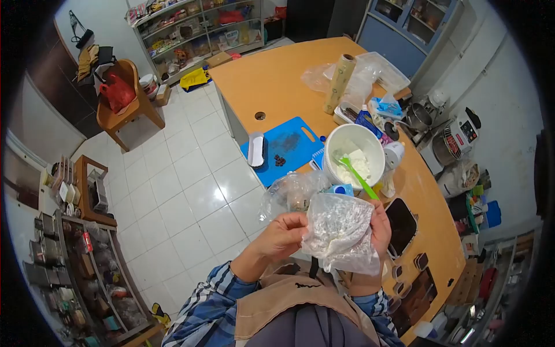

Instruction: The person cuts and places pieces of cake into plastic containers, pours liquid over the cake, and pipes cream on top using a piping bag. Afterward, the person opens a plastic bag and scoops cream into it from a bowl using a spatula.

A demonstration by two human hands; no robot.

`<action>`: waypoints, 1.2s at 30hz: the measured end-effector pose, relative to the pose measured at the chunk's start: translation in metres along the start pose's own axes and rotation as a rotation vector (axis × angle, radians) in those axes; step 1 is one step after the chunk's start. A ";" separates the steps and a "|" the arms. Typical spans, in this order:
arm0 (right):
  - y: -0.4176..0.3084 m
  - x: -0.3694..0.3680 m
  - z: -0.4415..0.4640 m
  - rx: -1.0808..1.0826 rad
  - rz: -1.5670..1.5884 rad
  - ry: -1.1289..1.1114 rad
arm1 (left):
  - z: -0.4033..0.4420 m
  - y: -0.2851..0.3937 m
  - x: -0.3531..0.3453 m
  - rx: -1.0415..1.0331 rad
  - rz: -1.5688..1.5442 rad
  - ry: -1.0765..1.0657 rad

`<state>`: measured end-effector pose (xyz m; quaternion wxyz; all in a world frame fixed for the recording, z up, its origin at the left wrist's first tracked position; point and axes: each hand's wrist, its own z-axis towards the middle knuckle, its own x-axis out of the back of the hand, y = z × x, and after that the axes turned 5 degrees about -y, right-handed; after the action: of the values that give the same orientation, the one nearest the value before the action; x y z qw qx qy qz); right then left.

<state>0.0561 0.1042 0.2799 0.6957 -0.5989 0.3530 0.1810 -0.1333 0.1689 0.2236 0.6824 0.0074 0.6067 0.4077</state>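
A clear plastic bag (338,231) with white powdery contents hangs between my two hands, in front of my apron. My left hand (280,236) pinches its left edge, thumb against fingers. At the bag's right side, my right hand (380,231) is closed round the edge, its fingers partly behind the plastic. Just beyond the bag stands a white bowl (354,151) holding a white creamy mass. A green spatula (359,179) rests in the bowl, its handle end close to my right hand. Crumpled clear plastic (292,194) lies on the table left of the bag.
On the orange table (254,69), a blue cutting board (281,147) carries a paper-lined tin (256,150) and small dark pieces (280,160). A film roll (340,84) stands farther back. A dark tray (400,226) lies at right. An orange chair (136,98) stands on the tiled floor.
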 end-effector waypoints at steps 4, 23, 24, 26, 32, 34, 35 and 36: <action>-0.008 0.000 -0.002 -0.066 0.319 -0.024 | 0.015 -0.005 -0.021 -0.054 -0.021 0.206; -0.019 0.065 0.019 -0.134 0.645 -0.130 | 0.101 -0.016 -0.033 -0.091 -0.174 0.230; -0.012 0.059 0.024 -0.105 0.645 -0.112 | 0.099 -0.012 -0.023 -0.071 -0.237 0.212; 0.001 0.044 0.039 -0.050 0.635 -0.073 | 0.096 0.005 -0.001 0.006 -0.289 0.136; 0.024 0.012 0.066 0.123 0.492 -0.236 | 0.082 0.062 0.030 0.164 -0.455 -0.159; 0.029 0.003 0.074 0.169 0.452 -0.213 | 0.084 0.075 0.035 0.212 -0.457 -0.188; 0.032 -0.002 0.076 0.181 0.477 -0.224 | 0.084 0.081 0.037 0.215 -0.387 -0.204; 0.035 -0.006 0.076 0.193 0.505 -0.230 | 0.082 0.085 0.040 0.221 -0.319 -0.217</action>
<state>0.0487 0.1861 0.2618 0.7178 -0.3985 0.4256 0.3806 -0.1139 0.2879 0.2557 0.7944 0.0299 0.5644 0.2225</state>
